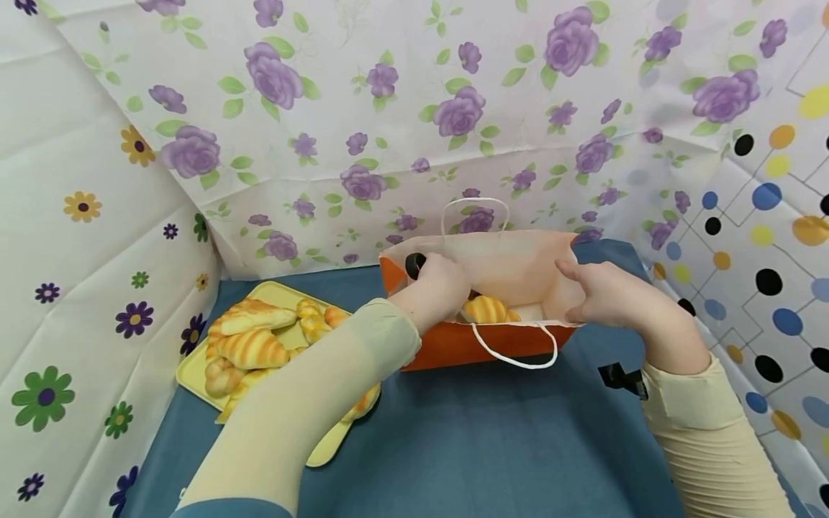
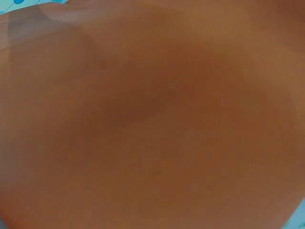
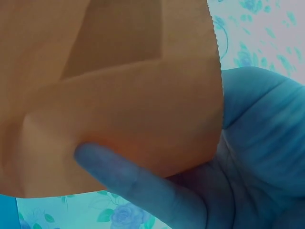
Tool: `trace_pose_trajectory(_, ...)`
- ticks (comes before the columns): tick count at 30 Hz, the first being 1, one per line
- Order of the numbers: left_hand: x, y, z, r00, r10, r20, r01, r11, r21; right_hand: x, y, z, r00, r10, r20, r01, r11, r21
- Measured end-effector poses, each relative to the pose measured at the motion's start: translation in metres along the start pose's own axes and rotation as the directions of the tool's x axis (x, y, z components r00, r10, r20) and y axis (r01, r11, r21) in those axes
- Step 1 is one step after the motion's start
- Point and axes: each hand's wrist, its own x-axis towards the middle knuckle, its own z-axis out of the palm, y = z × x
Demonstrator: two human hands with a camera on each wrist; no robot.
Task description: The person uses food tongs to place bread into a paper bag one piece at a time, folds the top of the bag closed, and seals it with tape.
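An orange paper bag point(image 1: 479, 349) with a pale inside and white cord handles stands with its mouth open. My left hand point(image 1: 440, 288) reaches into the mouth at its left side; its fingers are hidden, so I cannot tell whether they hold anything. Beside that hand, a yellow-brown toy bread roll point(image 1: 487, 310) lies inside the bag. The right hand point(image 1: 612, 296) grips the bag's right edge. In the right wrist view, one of its fingers point(image 3: 128, 174) lies along the bag's outer face. Blurred orange-brown paper point(image 2: 157, 124) fills most of the left wrist view.
On the left, a yellow tray point(image 1: 191, 370) carries several bread pieces, among them a striped croissant point(image 1: 254, 350); the left forearm partly covers it. Blue cloth point(image 1: 492, 439) covers the table. Flower-printed sheets point(image 1: 363, 93) stand behind, with a dotted sheet point(image 1: 771, 237) on the right.
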Motion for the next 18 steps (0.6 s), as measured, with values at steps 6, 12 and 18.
trace_pose_trajectory(6, 0.0019, 0.0083, 0.0072, 0.999, -0.039, 0.023, 0.038, 0.999, 0.015, 0.0014, 0.0000, -0.0005, 1.000, -0.007, -0.008, 0.007, 1.000, -0.022)
trace_pose_trajectory(12, 0.0063, 0.0080, 0.0085, 1.000, -0.020, 0.010, 0.019, 0.999, 0.026, 0.0021, -0.0012, 0.0005, 1.000, 0.005, 0.001, -0.005, 1.000, -0.013)
trace_pose_trajectory(18, 0.0083, 0.0043, 0.0042, 1.000, -0.006, -0.022, 0.006, 1.000, 0.007, 0.0020, -0.0014, 0.0016, 1.000, 0.007, 0.009, -0.006, 1.000, -0.007)
